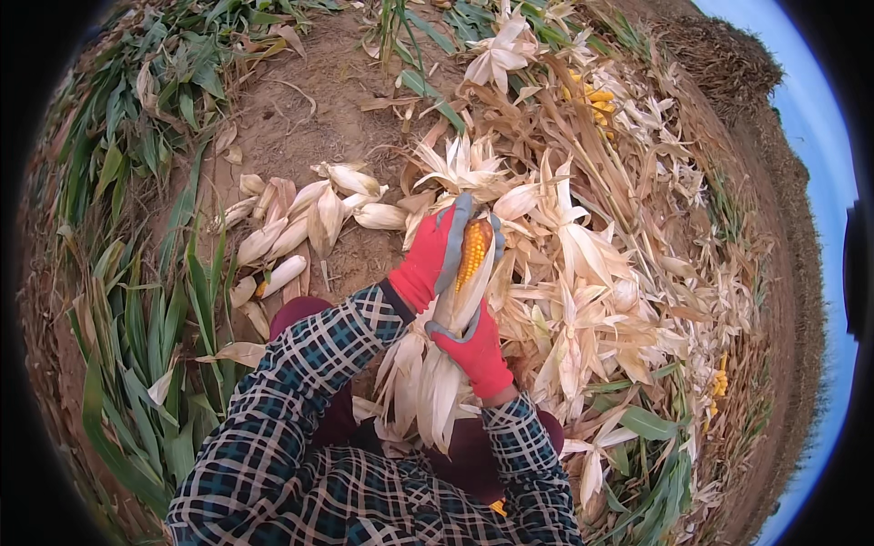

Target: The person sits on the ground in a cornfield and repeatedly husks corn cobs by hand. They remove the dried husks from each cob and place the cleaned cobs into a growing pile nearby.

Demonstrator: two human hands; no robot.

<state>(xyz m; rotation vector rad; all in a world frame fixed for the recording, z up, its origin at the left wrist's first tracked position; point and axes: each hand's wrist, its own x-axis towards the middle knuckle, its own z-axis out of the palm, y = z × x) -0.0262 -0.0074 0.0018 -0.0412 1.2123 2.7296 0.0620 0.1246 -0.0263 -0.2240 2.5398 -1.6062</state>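
Note:
My hands wear red gloves with grey palms. Between them is a corn ear (473, 254), its yellow kernels showing through partly opened pale husk (454, 304). My left hand (437, 249) grips the upper part of the ear from the left, with grey fingertips showing past its tip on the right. Lower down, my right hand (474, 348) is closed around the husk near the ear's lower end. Long loose husk leaves (437, 403) hang below it, over my lap.
Several husked-over ears (290, 228) lie piled on bare soil (307, 136) to the left. Dry empty husks (580, 307) cover the ground at right. Bare yellow cobs (599, 102) lie at the upper right, more (719, 382) farther right. Green corn leaves (136, 355) line the left side.

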